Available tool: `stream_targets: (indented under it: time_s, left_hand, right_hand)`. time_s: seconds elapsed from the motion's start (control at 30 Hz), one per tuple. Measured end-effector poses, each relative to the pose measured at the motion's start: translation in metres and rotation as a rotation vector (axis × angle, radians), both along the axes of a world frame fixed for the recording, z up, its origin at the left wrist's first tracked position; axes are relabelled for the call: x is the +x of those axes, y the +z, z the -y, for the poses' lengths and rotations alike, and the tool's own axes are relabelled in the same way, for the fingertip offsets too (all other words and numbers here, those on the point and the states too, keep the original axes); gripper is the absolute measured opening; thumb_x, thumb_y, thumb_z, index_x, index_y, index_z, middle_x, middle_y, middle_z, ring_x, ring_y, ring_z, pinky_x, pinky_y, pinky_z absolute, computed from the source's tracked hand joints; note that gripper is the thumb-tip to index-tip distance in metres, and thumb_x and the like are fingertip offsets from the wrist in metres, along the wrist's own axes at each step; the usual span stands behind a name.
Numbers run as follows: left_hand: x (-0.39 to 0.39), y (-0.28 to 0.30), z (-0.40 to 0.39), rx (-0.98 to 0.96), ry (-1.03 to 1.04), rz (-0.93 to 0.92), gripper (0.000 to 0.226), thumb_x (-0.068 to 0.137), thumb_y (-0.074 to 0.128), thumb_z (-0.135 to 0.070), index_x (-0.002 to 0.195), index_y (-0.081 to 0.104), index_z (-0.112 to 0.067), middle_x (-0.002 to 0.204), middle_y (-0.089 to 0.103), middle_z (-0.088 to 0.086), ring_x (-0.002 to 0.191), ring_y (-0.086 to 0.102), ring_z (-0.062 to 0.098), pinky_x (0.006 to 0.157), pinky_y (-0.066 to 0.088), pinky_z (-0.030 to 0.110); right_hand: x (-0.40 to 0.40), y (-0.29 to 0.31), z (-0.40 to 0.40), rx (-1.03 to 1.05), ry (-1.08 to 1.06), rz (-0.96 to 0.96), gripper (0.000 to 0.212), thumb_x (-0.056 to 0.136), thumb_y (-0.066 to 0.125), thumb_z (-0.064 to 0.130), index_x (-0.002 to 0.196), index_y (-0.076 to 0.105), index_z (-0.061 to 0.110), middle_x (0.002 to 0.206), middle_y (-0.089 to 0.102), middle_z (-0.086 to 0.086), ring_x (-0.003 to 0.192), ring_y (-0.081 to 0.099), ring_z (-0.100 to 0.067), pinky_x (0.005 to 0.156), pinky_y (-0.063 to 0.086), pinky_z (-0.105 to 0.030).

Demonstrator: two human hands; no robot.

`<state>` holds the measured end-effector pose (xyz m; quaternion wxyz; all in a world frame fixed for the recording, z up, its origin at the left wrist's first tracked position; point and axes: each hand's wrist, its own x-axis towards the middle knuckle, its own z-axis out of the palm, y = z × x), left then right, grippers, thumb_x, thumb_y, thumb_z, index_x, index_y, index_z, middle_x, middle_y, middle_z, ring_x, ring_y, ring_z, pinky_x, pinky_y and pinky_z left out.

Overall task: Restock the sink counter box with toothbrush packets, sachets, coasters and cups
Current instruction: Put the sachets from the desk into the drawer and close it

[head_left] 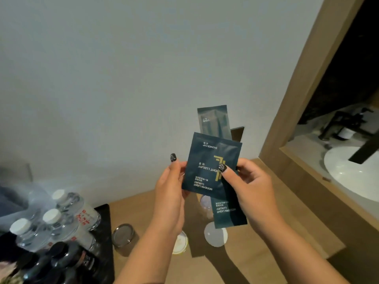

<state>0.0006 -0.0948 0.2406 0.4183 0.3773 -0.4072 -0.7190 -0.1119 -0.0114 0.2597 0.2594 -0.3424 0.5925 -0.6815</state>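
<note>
Both hands up over the desk: left hand pinches the left edge of the shower-cap sachet, right hand clamps its thumb on the front, gripping a comb packet behind. Bottles stand at the desk's left end, lids mid-desk.

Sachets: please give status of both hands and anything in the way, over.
Left hand and right hand both hold dark sachets, fanned, above wooden counter. Counter box not in view. Nothing in the way.
</note>
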Motion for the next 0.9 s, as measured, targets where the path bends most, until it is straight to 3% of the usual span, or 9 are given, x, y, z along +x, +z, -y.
stream_targets:
  time_s: [0.1,0.17,0.3,0.47,0.6,0.67,0.77,0.9]
  left_hand:
    - [-0.014,0.002,0.016,0.036,-0.222,0.029,0.028,0.094,0.055,-0.029,0.104,0.073,-0.01,0.104,0.074,0.012,0.104,0.066,0.032,0.101,0.046,0.051]
    - [-0.023,0.004,0.017,0.058,-0.389,-0.017,0.03,0.09,0.059,-0.029,0.107,0.072,-0.008,0.112,0.071,0.017,0.11,0.064,0.034,0.106,0.041,0.054]
    - [-0.035,0.005,0.0,0.012,-0.512,-0.03,0.02,0.087,0.063,-0.022,0.098,0.075,-0.011,0.098,0.074,0.014,0.086,0.069,0.022,0.085,0.052,0.037]
    - [-0.047,0.01,-0.026,-0.051,-0.422,0.035,0.018,0.087,0.066,-0.012,0.103,0.071,-0.007,0.096,0.075,0.015,0.088,0.07,0.029,0.084,0.055,0.042]
    - [-0.061,0.02,-0.042,-0.116,-0.246,0.035,0.019,0.092,0.059,-0.009,0.11,0.064,-0.007,0.09,0.076,0.009,0.079,0.073,0.02,0.06,0.057,0.028]
    - [-0.068,0.025,-0.051,-0.195,-0.155,0.063,0.029,0.092,0.058,-0.008,0.12,0.054,-0.016,0.085,0.077,0.004,0.07,0.072,0.017,0.056,0.055,0.028]
    - [-0.082,0.029,-0.071,-0.376,-0.118,0.135,0.053,0.093,0.059,-0.013,0.133,0.04,-0.042,0.083,0.075,-0.002,0.074,0.073,0.017,0.064,0.059,0.034]
    - [-0.109,0.027,-0.113,-0.631,-0.157,0.221,0.035,0.092,0.056,-0.004,0.104,0.07,-0.035,0.097,0.073,-0.016,0.094,0.067,0.005,0.078,0.054,0.024]
  right_hand:
    - [-0.013,0.004,-0.012,0.063,0.023,0.014,0.007,0.088,0.06,0.0,0.089,0.067,0.002,0.07,0.072,0.007,0.064,0.066,-0.004,0.056,0.05,-0.014]
    - [-0.019,0.004,-0.018,0.082,-0.005,0.06,0.009,0.089,0.058,0.001,0.092,0.067,0.002,0.072,0.073,0.003,0.064,0.067,-0.007,0.054,0.051,-0.016]
    - [-0.024,0.004,-0.028,0.102,-0.045,0.118,0.012,0.094,0.052,0.004,0.095,0.063,0.006,0.072,0.074,-0.002,0.061,0.068,-0.009,0.05,0.051,-0.018]
    - [-0.031,0.004,-0.045,0.117,-0.079,0.08,0.011,0.096,0.051,0.012,0.102,0.06,0.007,0.083,0.075,-0.007,0.07,0.072,-0.016,0.055,0.055,-0.024]
    - [-0.044,0.006,-0.066,0.046,-0.199,0.089,0.01,0.096,0.051,0.01,0.097,0.061,0.011,0.081,0.076,-0.003,0.072,0.072,-0.014,0.056,0.055,-0.025]
    - [-0.056,0.008,-0.081,0.008,-0.25,0.123,0.01,0.095,0.051,0.011,0.097,0.061,0.013,0.082,0.076,-0.004,0.073,0.072,-0.014,0.058,0.053,-0.026]
    - [-0.076,0.01,-0.11,-0.012,-0.29,0.177,0.01,0.096,0.051,0.017,0.101,0.06,0.019,0.085,0.076,-0.003,0.077,0.073,-0.019,0.06,0.055,-0.033]
    - [-0.102,0.014,-0.161,-0.036,-0.339,0.226,0.013,0.096,0.05,0.021,0.107,0.058,0.021,0.085,0.076,-0.001,0.073,0.074,-0.02,0.047,0.055,-0.027]
